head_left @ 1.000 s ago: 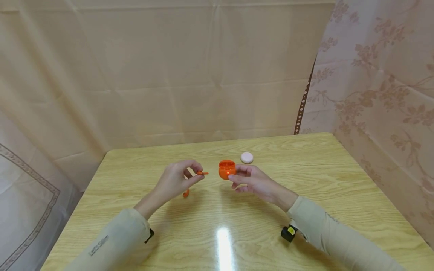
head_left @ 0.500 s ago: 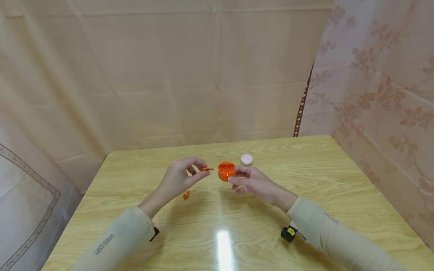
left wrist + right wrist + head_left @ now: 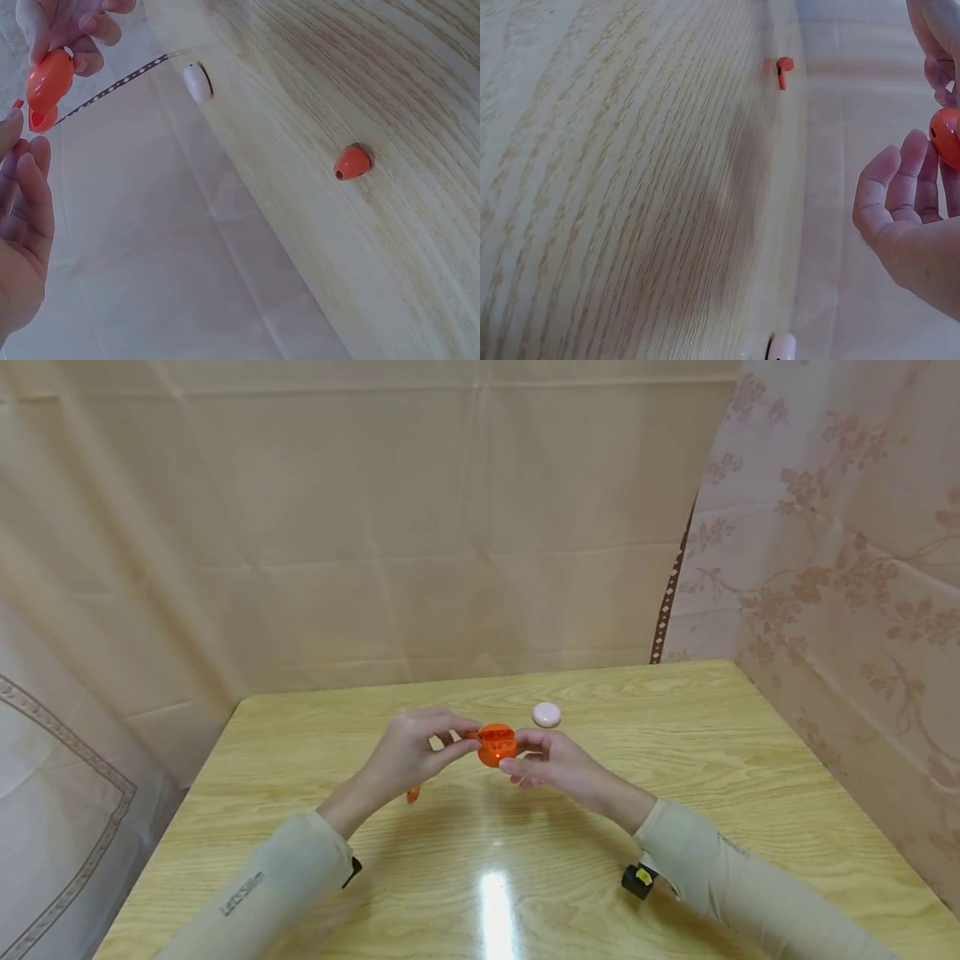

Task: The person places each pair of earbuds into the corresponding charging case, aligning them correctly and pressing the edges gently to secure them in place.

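Note:
Above the table, my right hand (image 3: 558, 768) holds an orange earbud charging case (image 3: 497, 752) with its lid raised, thumb in front and fingers behind. My left hand (image 3: 420, 747) pinches an orange earbud (image 3: 472, 735) between thumb and fingertips, right at the left side of the case; most of that earbud is hidden by the fingers. In the left wrist view the tip of the earbud (image 3: 18, 103) shows by the thumb, close to the case (image 3: 49, 81). A second orange earbud (image 3: 781, 73) lies on the table, below the left hand in the head view.
A small round pale-pink object (image 3: 546, 714) with a glossy top lies on the wooden table (image 3: 637, 710) behind the right hand. Beige cloth (image 3: 465, 527) hangs along the table's far edge, and flowered cloth (image 3: 847, 543) on the right.
My left hand has moved right with the earbud, closing the gap to the case. The case has shifted slightly left and tilted in my right hand.

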`<action>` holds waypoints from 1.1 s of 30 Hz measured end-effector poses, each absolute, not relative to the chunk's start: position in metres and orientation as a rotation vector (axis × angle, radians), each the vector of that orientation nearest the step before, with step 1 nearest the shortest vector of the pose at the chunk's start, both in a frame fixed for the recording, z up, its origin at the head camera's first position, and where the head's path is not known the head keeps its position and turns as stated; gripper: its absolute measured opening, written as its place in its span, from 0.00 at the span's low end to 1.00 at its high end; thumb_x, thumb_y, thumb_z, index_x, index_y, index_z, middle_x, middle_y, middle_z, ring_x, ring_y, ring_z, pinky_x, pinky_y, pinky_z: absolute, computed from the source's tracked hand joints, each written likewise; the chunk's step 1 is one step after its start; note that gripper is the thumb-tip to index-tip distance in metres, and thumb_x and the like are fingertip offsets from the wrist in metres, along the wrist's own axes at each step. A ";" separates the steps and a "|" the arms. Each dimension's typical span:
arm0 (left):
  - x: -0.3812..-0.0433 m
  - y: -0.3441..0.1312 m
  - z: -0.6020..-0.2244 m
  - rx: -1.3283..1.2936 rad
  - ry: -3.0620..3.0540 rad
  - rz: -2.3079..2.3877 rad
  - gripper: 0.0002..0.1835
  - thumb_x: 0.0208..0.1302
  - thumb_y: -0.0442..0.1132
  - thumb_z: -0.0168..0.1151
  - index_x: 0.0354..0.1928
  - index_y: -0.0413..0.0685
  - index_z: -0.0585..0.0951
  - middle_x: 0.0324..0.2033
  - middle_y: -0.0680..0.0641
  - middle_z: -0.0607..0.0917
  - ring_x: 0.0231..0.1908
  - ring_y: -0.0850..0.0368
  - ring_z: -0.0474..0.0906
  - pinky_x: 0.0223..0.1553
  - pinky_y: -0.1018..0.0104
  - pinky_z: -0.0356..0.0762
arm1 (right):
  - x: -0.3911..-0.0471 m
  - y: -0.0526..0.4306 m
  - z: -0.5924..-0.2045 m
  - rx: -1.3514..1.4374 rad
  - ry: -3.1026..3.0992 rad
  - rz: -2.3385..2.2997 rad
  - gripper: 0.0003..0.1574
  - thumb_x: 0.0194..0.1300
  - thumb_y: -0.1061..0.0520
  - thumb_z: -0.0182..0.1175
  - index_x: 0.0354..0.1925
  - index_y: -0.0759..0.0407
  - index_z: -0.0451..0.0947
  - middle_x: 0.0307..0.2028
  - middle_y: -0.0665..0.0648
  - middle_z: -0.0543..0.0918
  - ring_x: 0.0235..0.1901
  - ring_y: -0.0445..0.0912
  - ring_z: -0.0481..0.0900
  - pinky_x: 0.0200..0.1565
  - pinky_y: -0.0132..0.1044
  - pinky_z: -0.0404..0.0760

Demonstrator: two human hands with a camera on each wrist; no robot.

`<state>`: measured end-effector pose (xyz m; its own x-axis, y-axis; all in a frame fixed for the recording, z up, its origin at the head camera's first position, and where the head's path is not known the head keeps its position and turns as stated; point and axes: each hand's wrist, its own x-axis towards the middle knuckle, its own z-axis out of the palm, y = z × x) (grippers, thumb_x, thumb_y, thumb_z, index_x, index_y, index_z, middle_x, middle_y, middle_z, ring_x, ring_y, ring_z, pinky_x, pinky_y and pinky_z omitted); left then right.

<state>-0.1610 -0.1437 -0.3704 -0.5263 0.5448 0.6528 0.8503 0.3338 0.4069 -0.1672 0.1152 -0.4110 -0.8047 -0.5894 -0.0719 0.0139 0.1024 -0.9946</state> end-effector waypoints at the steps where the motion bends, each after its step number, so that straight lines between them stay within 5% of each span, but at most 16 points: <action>1: -0.161 -0.143 -0.370 -1.230 -2.202 -1.031 0.13 0.56 0.30 0.77 0.44 0.41 0.89 0.36 0.49 0.90 0.28 0.65 0.83 0.31 0.76 0.80 | -0.167 0.115 -0.411 -0.562 1.928 -1.750 0.24 0.71 0.52 0.66 0.57 0.65 0.76 0.51 0.65 0.82 0.49 0.70 0.78 0.52 0.58 0.80; 7: -0.160 -0.140 -0.368 -1.239 -2.224 -1.033 0.12 0.57 0.31 0.76 0.44 0.41 0.89 0.36 0.50 0.89 0.28 0.64 0.83 0.31 0.74 0.81 | -0.167 0.114 -0.410 -0.558 1.920 -1.752 0.23 0.71 0.52 0.66 0.57 0.63 0.77 0.54 0.71 0.80 0.50 0.73 0.76 0.54 0.61 0.78; 16: -0.160 -0.142 -0.368 -1.233 -2.248 -1.011 0.13 0.58 0.32 0.75 0.46 0.42 0.89 0.37 0.50 0.89 0.29 0.65 0.82 0.30 0.75 0.80 | -0.169 0.112 -0.411 -0.549 1.927 -1.757 0.25 0.71 0.52 0.66 0.59 0.65 0.75 0.50 0.63 0.83 0.45 0.61 0.81 0.50 0.52 0.82; 28: -0.165 -0.139 -0.373 -1.254 -2.257 -0.986 0.13 0.62 0.32 0.73 0.48 0.41 0.88 0.37 0.49 0.89 0.29 0.63 0.82 0.29 0.72 0.80 | -0.169 0.112 -0.416 -0.558 1.938 -1.785 0.26 0.71 0.52 0.65 0.60 0.65 0.76 0.51 0.63 0.83 0.48 0.72 0.77 0.53 0.59 0.79; 33: -0.166 -0.138 -0.373 -1.261 -2.248 -0.940 0.13 0.62 0.32 0.73 0.49 0.42 0.88 0.36 0.50 0.89 0.29 0.62 0.81 0.28 0.75 0.78 | -0.170 0.112 -0.416 -0.552 1.946 -1.794 0.25 0.71 0.52 0.66 0.60 0.64 0.76 0.49 0.60 0.84 0.47 0.70 0.78 0.52 0.57 0.80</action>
<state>-0.1664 -0.1381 -0.3735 -0.5161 0.5910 0.6199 0.8564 0.3686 0.3616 -0.1701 0.1116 -0.4156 -0.8263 -0.5613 -0.0472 0.0015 0.0816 -0.9967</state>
